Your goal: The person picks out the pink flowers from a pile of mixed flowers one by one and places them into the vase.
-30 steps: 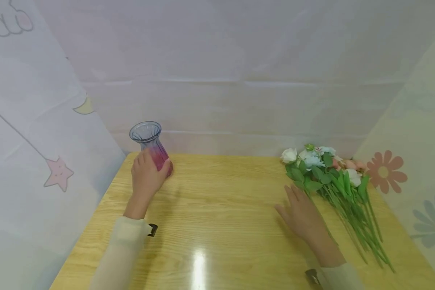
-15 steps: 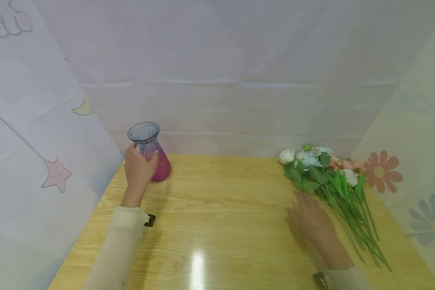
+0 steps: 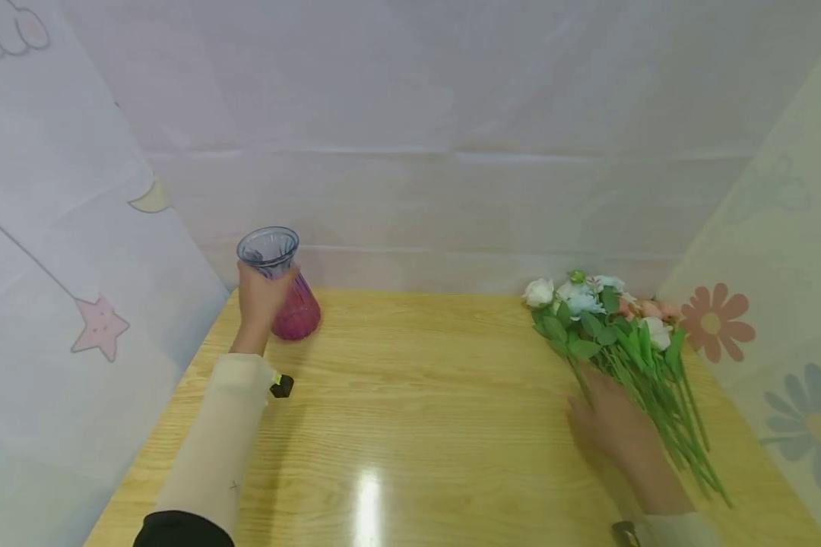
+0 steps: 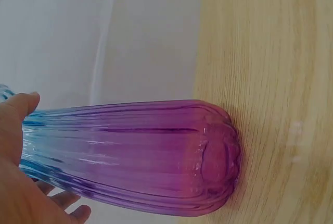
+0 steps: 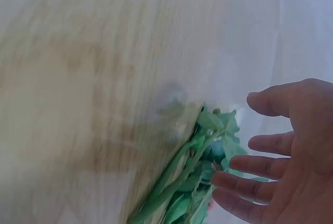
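Note:
A ribbed glass vase (image 3: 298, 313), blue at the flared mouth and pink-purple at the base, stands upright at the table's back left. My left hand (image 3: 258, 302) grips it around the narrow neck. The left wrist view shows the thumb on one side of the vase (image 4: 140, 156) and the fingers on the other. On the right lies a bunch of artificial flowers (image 3: 588, 328), with white, pale blue and peach blooms and long green stems. Beside the stems hovers my right hand (image 3: 617, 429). Its fingers are spread and fairly straight in the right wrist view, holding nothing near the leaves (image 5: 203, 156).
The wooden table (image 3: 410, 380) meets a pale cloth backdrop (image 3: 410, 213) at its back edge. Printed cloth walls stand left and right, with a pink star (image 3: 100, 327) and a red flower (image 3: 714, 323) on them. Glare marks the table's front.
My left hand has slid up from the vase's body to its neck; the vase stays in roughly the same place. The right hand has moved right and slightly nearer, to the flower stems.

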`<act>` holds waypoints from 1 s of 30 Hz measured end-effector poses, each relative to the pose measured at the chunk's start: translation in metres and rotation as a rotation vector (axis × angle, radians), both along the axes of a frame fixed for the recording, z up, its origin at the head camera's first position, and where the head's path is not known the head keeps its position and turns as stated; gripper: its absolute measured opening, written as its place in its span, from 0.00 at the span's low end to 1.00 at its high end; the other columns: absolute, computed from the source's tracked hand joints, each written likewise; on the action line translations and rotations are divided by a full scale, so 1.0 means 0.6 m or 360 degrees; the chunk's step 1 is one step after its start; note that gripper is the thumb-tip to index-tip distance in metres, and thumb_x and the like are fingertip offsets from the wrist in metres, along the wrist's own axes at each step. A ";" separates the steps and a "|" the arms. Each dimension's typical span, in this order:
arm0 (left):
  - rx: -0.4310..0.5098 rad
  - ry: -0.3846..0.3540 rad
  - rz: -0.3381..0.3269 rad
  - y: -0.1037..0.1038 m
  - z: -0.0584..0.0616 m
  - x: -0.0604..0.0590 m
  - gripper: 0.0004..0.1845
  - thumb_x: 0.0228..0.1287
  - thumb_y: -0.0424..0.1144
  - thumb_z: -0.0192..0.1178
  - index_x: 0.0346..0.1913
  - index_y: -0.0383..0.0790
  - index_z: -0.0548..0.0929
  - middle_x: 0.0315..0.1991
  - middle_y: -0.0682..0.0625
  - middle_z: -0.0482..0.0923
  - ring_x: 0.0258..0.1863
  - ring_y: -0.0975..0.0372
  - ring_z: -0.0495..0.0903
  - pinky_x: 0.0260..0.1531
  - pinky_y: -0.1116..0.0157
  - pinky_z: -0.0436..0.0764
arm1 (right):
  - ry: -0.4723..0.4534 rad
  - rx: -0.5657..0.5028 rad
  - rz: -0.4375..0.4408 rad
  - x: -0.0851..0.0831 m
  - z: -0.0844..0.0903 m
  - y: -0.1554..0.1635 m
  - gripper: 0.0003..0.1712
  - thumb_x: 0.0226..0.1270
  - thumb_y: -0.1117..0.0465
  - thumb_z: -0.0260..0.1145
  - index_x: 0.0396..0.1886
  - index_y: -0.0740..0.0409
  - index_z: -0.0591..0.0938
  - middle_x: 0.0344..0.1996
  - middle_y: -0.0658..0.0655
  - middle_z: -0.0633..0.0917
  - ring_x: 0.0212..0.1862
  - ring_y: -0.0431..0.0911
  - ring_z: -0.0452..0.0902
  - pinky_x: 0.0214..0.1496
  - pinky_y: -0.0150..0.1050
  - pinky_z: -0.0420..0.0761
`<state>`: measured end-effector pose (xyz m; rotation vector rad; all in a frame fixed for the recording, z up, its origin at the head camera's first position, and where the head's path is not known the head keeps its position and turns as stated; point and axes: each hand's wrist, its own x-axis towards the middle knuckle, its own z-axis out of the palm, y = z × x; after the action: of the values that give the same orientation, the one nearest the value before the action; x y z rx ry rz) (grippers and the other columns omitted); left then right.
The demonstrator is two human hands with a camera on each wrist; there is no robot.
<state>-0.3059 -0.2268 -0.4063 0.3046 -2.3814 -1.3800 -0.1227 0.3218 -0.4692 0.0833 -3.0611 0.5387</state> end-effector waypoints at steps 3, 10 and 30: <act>0.0083 -0.0047 0.0006 0.000 0.001 -0.006 0.59 0.58 0.58 0.70 0.79 0.37 0.43 0.73 0.30 0.61 0.73 0.39 0.63 0.73 0.44 0.62 | -0.0012 -0.0010 -0.0006 0.002 -0.005 0.014 0.37 0.76 0.55 0.58 0.75 0.70 0.60 0.67 0.80 0.67 0.65 0.77 0.62 0.63 0.74 0.65; 0.0120 -0.0042 0.0014 -0.001 -0.001 -0.008 0.57 0.56 0.56 0.73 0.78 0.38 0.49 0.72 0.33 0.65 0.72 0.42 0.64 0.74 0.47 0.63 | -0.0046 0.0081 -0.0105 0.009 -0.004 0.040 0.29 0.78 0.54 0.53 0.63 0.76 0.72 0.62 0.81 0.70 0.61 0.78 0.65 0.62 0.73 0.67; 0.0204 0.0077 -0.0022 0.014 -0.011 0.022 0.51 0.53 0.46 0.76 0.76 0.39 0.58 0.69 0.35 0.70 0.71 0.45 0.68 0.73 0.52 0.64 | -0.0105 0.0074 -0.0316 0.015 0.000 0.110 0.30 0.76 0.55 0.54 0.67 0.74 0.68 0.58 0.84 0.70 0.55 0.80 0.67 0.52 0.75 0.70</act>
<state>-0.2929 -0.2182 -0.4127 0.2857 -2.2647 -1.5322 -0.1139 0.3880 -0.4693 -0.2397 -3.0969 0.4668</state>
